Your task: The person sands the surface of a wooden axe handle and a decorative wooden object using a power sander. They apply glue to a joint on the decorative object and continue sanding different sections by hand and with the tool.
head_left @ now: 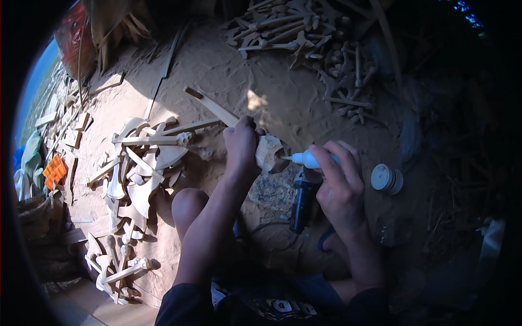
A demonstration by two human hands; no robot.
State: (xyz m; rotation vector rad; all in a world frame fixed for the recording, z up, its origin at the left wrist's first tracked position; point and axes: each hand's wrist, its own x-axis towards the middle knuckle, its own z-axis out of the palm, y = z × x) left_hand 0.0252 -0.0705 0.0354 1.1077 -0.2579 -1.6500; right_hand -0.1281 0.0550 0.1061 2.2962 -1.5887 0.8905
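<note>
My left hand (243,142) is closed round the neck of a pale carved wooden piece (267,154). It has a faceted, knob-like head on the near side of my fist and a long straight shaft with a dark tip pointing up and left. A dark hollow shows in the head's right face. My right hand (340,182) grips a small light-blue squeeze bottle (311,159), tilted sideways. Its thin white nozzle reaches the hollow; whether liquid comes out I cannot tell. Just below the bottle lies a black angle grinder (300,209), beside a grey stone slab (271,193).
Pale carved wooden pieces (142,185) lie heaped on the sandy ground to my left, with a smaller heap (120,266) nearer me. Another pile (293,30) is at the far side. A round white spool-like container (383,178) stands right of my hand. Far left is orange cloth (54,171).
</note>
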